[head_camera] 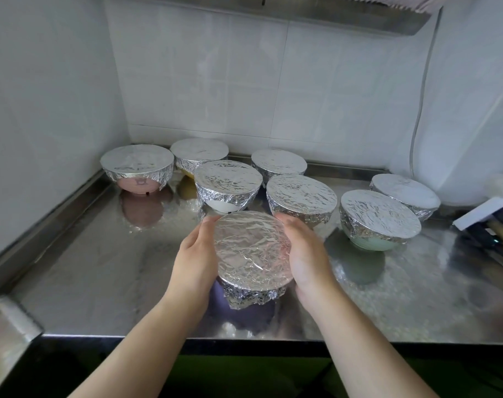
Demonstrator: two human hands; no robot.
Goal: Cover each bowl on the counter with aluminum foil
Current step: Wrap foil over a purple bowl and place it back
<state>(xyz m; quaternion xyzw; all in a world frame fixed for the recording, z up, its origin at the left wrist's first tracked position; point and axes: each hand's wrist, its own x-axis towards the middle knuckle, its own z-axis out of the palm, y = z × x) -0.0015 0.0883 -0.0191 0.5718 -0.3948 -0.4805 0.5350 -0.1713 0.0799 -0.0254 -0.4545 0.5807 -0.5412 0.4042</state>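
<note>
A purple bowl (246,311) stands near the counter's front edge, its top covered by a crinkled sheet of aluminum foil (251,249). My left hand (194,259) cups the bowl's left side and my right hand (304,254) cups its right side, fingers curved against the foil at the rim. Behind it stand several other foil-covered bowls: a pink one (136,168) at the far left, a white one (227,182) in the middle, a pale green one (379,216) at the right.
The steel counter (101,268) has a raised lip at left and back, and tiled walls close the corner. A white box with utensils (491,222) lies at the right edge. A cable (419,110) hangs down the right wall.
</note>
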